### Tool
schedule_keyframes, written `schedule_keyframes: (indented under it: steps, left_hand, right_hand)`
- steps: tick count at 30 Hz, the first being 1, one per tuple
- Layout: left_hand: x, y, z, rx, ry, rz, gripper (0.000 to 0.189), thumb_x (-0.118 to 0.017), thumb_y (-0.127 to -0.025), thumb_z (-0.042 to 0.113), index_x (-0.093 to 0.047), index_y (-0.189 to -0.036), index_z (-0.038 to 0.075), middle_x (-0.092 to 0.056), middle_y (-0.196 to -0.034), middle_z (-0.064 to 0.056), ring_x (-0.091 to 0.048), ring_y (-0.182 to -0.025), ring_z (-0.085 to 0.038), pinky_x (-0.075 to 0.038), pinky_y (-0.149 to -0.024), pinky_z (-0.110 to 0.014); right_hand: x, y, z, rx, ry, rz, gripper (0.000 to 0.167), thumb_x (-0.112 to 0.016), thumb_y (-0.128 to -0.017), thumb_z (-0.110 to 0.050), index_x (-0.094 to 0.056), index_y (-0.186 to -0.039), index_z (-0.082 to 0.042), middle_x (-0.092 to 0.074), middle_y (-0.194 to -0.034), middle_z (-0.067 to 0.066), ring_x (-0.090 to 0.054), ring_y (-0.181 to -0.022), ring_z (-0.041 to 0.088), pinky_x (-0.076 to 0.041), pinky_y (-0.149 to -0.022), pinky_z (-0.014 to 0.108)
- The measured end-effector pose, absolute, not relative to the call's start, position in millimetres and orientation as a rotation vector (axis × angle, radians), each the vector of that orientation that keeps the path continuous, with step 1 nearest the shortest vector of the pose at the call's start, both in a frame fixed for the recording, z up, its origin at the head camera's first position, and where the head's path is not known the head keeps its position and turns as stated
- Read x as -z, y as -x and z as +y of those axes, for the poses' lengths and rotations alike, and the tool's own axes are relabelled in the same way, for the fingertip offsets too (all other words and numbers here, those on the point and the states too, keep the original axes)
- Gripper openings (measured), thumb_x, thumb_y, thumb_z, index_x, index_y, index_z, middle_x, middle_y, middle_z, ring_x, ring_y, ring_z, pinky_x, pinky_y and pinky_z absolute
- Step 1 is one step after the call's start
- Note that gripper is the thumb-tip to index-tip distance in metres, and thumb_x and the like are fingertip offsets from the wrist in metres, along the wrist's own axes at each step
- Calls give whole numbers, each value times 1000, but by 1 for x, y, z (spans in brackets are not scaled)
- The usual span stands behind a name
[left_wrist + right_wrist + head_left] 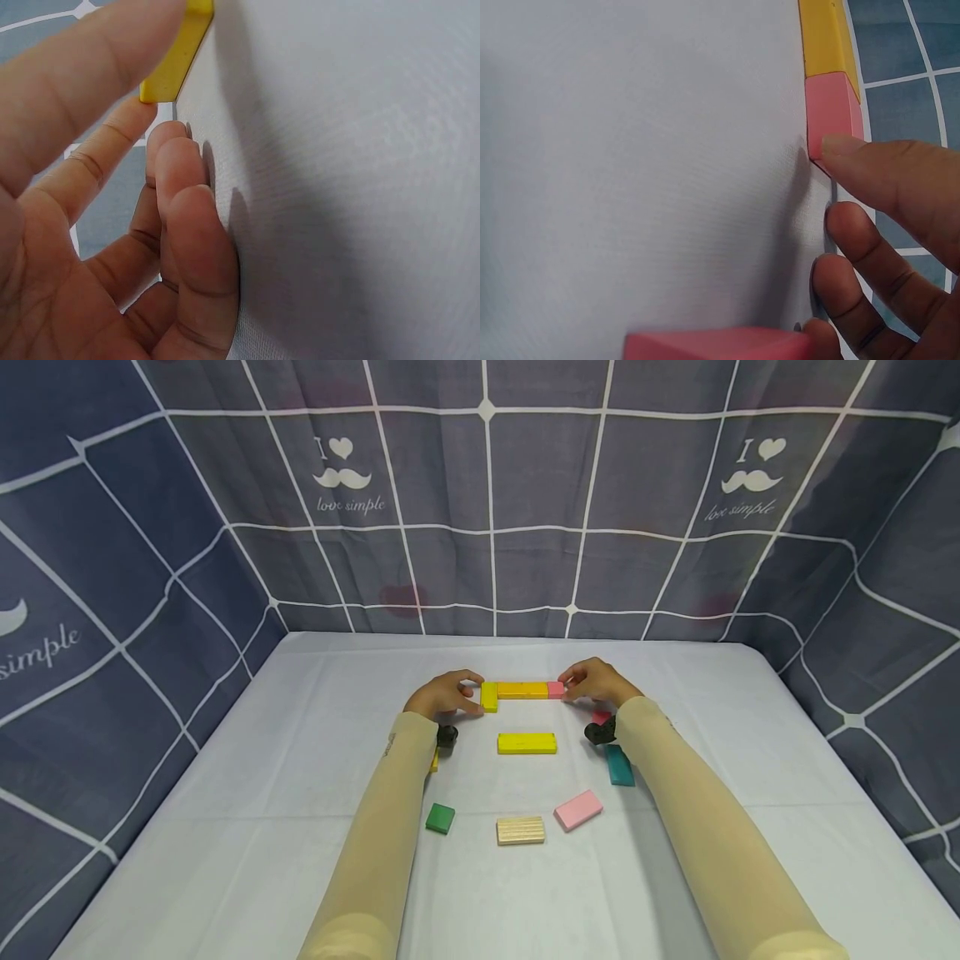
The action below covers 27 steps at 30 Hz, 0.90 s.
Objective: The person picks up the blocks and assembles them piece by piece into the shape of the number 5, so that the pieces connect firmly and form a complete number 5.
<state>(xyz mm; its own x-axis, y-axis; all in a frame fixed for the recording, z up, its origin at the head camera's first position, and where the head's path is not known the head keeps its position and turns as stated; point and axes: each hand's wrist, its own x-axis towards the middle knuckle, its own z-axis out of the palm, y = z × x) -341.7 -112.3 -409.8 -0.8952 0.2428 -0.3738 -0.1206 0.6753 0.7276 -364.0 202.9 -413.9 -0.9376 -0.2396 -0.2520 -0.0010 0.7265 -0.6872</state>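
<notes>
In the head view, my left hand is at the left end of a row of blocks. Its thumb and index finger pinch an upright-lying yellow block, also seen in the left wrist view beside the fingertips. An orange-yellow block lies crosswise against it. At the row's right end, my right hand holds a small pink block with its thumb on the near end; its index finger is mostly hidden in the right wrist view. The other fingers of both hands are loosely bent near the cloth.
Nearer me lie a yellow block, a ridged wooden block, a pink block, a green block and a teal block. A red-pink block sits below the right hand. The left sleeve partly covers another yellow block.
</notes>
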Motion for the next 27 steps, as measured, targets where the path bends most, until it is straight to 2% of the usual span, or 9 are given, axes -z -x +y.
schedule_keyframes:
  steps: [11, 19, 23, 27]
  left_hand:
    - [410, 342, -112, -1114, -107, 2439, 67, -86, -94, 13, -57, -155, 19, -60, -140, -12, -54, -121, -28, -47, -112, -43]
    - [410, 342, -112, -1117, -105, 2437, 68, -86, -94, 13, -57, -155, 19, -60, -140, -12, -54, -120, -27, -48, -111, -41]
    - [411, 343, -112, -1123, -104, 2435, 68, -86, -94, 13, -57, -155, 19, -60, -137, -11, -54, -117, -27, -48, -108, -40]
    - [414, 344, -114, -1128, -98, 2425, 70, -87, -94, 14, -56, -157, 19, -60, -138, -12, -54, -119, -27, -48, -110, -41]
  right_hand:
    - [417, 365, 204, 1056, 215, 2620, 46, -82, -95, -8, -69, -138, 2, -65, -109, 14, -54, -101, 29, -48, -86, 31]
    - [417, 363, 204, 1057, 221, 2623, 49, -83, -96, -9, -67, -141, 3, -67, -115, 16, -56, -107, 31, -47, -99, 38]
    - [417, 361, 205, 1066, 230, 2620, 50, -82, -96, -9, -66, -141, 3, -67, -116, 17, -55, -104, 30, -47, -93, 35]
    - [417, 360, 206, 1099, 227, 2606, 49, -79, -97, -10, -66, -142, 2, -67, -120, 18, -55, -105, 29, -47, -88, 34]
